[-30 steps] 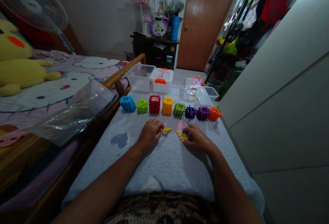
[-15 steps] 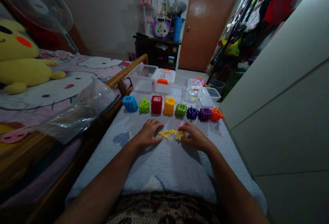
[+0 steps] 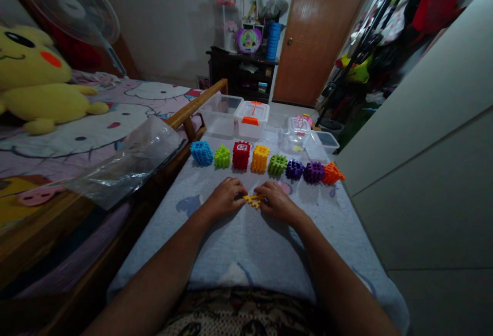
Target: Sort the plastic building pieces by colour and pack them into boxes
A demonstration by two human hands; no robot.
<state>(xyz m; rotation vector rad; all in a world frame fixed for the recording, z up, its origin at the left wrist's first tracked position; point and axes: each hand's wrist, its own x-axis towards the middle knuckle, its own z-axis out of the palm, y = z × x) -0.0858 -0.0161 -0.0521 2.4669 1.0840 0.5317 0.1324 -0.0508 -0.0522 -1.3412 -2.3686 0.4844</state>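
Between my hands lies a yellow notched building piece [image 3: 253, 202], low over the cloth-covered table. My left hand [image 3: 226, 197] pinches its left end between thumb and fingers. From the other side my right hand [image 3: 278, 202] closes over the right end, hiding most of that part; whether it is one piece or two joined there, I cannot tell. Just beyond my hands runs a row of block shapes: a blue one [image 3: 201, 153], a lime green one [image 3: 222, 156], a red one [image 3: 241, 155], a yellow one [image 3: 261, 158] and a green one [image 3: 277, 165].
Farther right in the row are a dark purple block [image 3: 295, 169], a purple block [image 3: 314, 172] and an orange block [image 3: 333, 173]. Behind stand clear plastic boxes, one with an orange-latched lid [image 3: 252, 118]. A wooden bed rail [image 3: 200, 100] borders the left, a pale cabinet [image 3: 423, 161] the right.
My right hand has moved left, closer to my left hand, and covers more of the yellow piece. The whole view has shifted slightly, so the surroundings appear farther right.
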